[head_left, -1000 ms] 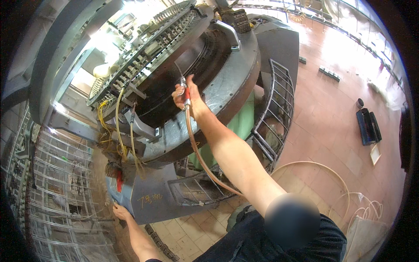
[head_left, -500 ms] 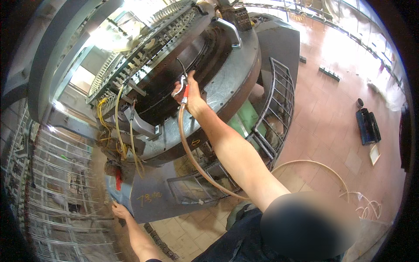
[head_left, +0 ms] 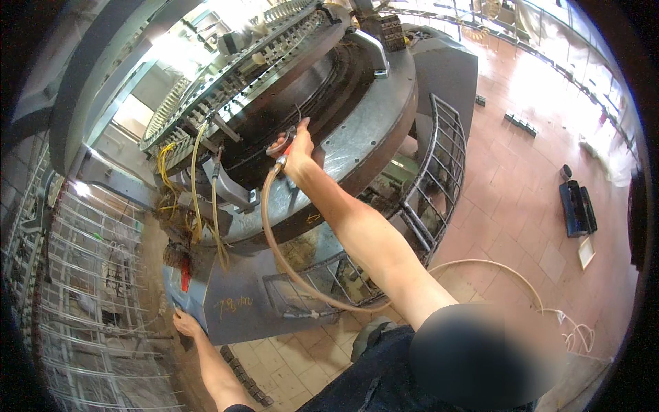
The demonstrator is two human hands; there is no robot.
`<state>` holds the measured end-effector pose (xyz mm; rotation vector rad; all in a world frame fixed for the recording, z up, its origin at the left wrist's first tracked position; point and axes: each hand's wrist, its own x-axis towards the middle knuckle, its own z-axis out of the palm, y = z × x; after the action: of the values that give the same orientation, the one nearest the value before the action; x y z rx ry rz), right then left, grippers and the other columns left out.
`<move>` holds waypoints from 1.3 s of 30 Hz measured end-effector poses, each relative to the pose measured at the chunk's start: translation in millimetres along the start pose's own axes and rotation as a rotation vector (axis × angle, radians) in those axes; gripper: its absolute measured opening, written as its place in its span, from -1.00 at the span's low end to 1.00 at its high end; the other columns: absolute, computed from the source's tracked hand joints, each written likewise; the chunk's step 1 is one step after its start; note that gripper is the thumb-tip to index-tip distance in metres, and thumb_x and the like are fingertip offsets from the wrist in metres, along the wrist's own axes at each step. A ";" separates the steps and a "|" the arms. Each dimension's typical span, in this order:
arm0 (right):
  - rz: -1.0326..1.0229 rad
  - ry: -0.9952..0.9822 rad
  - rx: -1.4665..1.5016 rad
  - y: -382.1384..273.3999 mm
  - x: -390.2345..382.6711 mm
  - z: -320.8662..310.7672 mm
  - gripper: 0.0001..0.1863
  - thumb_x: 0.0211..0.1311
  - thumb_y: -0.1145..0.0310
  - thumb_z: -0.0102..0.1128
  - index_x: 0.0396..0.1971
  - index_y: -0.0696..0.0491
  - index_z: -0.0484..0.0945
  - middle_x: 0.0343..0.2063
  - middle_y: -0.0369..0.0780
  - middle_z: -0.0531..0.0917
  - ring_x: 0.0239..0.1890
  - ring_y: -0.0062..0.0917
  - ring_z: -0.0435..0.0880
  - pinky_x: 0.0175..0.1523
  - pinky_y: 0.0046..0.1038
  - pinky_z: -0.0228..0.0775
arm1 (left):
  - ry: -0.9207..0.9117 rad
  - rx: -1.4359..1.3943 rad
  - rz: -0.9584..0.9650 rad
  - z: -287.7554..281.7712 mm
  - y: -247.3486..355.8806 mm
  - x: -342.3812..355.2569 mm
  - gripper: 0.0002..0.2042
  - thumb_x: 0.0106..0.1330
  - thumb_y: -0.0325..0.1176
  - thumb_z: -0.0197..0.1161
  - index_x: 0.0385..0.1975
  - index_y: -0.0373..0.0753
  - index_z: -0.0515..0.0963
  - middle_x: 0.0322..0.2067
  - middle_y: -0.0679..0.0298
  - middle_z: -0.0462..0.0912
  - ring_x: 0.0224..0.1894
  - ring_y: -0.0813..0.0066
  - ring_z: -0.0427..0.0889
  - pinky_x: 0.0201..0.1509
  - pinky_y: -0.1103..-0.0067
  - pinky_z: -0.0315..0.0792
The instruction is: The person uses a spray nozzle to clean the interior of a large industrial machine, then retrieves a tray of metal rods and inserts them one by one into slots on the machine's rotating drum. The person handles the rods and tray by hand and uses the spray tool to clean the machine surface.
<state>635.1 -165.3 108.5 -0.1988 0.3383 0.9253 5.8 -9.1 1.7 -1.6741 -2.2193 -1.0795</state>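
Head view: the person's two hands are well apart, at different places on a large round machine. The right hand [head_left: 296,152] is wrapped around a red-handled hose gun [head_left: 288,147], out at the end of a long reach. The left hand [head_left: 186,324], far off to its left and closer to the body, rests its fingers at the edge of a blue-grey panel [head_left: 195,303], just below a red piece [head_left: 185,279]; I cannot tell whether it grips that edge or only leans on it.

What matters most, from where I stand, is how the gun points. Its long axis runs from the heel of the right hand forward and slightly right, ending in a thin bent nozzle [head_left: 299,112] beyond the fingers. Ahead of that nozzle lies the dark recess [head_left: 319,86] of the machine, while the silvery ring [head_left: 350,141] spreads to the right of the hand and passes beneath the wrist. Only the right hand is near the gun; the left is nowhere close.

Behind the grip, a tan hose [head_left: 265,213] drops in a bow left of the right forearm, then passes under it.
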 end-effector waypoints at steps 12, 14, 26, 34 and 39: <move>-0.241 -0.139 -0.468 -4.9 -17.6 11.9 -0.43 0.35 -0.18 0.16 -0.37 0.12 0.40 -0.69 -0.16 0.50 -0.77 -0.36 0.47 -0.67 -0.20 0.44 | 0.079 -0.067 0.191 -8.2 0.5 -5.3 -0.67 0.50 -0.23 0.09 0.02 -0.30 0.65 -0.01 0.04 0.69 -0.01 0.03 0.65 0.04 0.21 0.50; -0.402 -0.065 -0.673 -23.1 -23.2 22.2 -0.42 0.36 -0.13 0.16 -0.46 0.19 0.48 -0.69 -0.14 0.55 -0.72 -0.35 0.56 -0.66 -0.20 0.46 | 0.105 -0.055 0.222 -12.2 3.9 -10.1 -0.68 0.48 -0.24 0.13 0.05 -0.30 0.64 -0.02 0.03 0.70 -0.01 0.08 0.66 0.04 0.25 0.51; -0.061 -0.382 -2.248 -156.5 -82.7 40.0 -0.35 0.18 -0.24 0.31 -0.50 0.19 0.69 -0.63 -0.10 0.67 -0.65 -0.37 0.63 -0.51 -0.30 0.55 | 0.203 0.027 0.203 -2.4 -3.4 -4.0 -0.62 0.45 -0.19 0.16 0.21 -0.13 0.53 -0.02 0.03 0.64 -0.01 0.03 0.60 0.07 0.17 0.46; 0.349 -0.609 -2.625 -220.6 -246.2 -82.4 -0.43 0.14 -0.20 0.30 -0.58 0.10 0.66 -0.62 -0.21 0.67 -0.55 -0.50 0.67 -0.43 -0.40 0.50 | 0.225 -0.002 0.171 -11.1 7.9 -11.5 -0.60 0.37 -0.06 0.22 0.04 -0.22 0.62 -0.16 0.02 0.70 -0.07 0.00 0.60 0.04 0.22 0.42; 1.402 0.008 -2.271 -270.4 -286.0 -378.9 -0.44 0.18 -0.22 0.27 -0.51 0.07 0.64 -0.67 -0.26 0.62 -0.63 -0.49 0.61 -0.47 -0.35 0.46 | 0.275 -0.010 0.243 -4.8 6.0 -4.4 -0.62 0.46 -0.04 0.12 -0.06 -0.25 0.65 -0.25 -0.01 0.68 -0.16 -0.02 0.61 -0.03 0.19 0.42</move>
<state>619.5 -655.7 -131.9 -2.2378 -0.9327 2.3022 11.3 -14.8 5.6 -1.6333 -1.7947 -1.1758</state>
